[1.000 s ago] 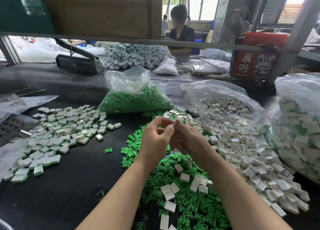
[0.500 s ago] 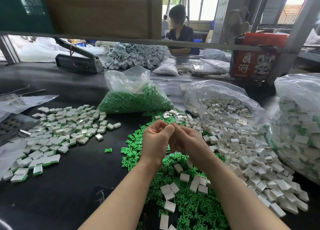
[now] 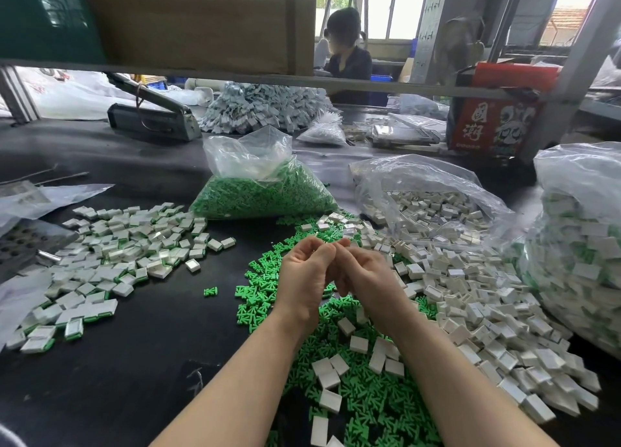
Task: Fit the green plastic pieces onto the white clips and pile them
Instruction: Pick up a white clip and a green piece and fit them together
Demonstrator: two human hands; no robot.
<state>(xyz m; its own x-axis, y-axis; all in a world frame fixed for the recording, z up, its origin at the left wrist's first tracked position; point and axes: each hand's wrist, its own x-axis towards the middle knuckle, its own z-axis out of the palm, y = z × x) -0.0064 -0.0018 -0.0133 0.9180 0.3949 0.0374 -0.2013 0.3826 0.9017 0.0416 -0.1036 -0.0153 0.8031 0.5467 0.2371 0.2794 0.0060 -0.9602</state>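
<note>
My left hand (image 3: 304, 275) and my right hand (image 3: 366, 275) are raised together above the black table, with curled fingertips touching. They pinch a small part between them, and the fingers hide almost all of it. Under my wrists lies a heap of loose green plastic pieces (image 3: 363, 409) with a few white clips on top. A broad spread of loose white clips (image 3: 470, 298) lies to the right. To the left lies the pile of fitted white-and-green clips (image 3: 127, 245).
An open bag of green pieces (image 3: 262, 194) and a bag of white clips (image 3: 430, 198) stand behind the heaps. A large bag of fitted clips (image 3: 578, 245) stands at the right. One stray green piece (image 3: 210, 291) lies apart. A person (image 3: 346, 53) sits beyond the shelf rail.
My hands have sunk slightly and closed tighter against each other. The raised fingertips seen a second ago are now curled in. The piles have not moved.
</note>
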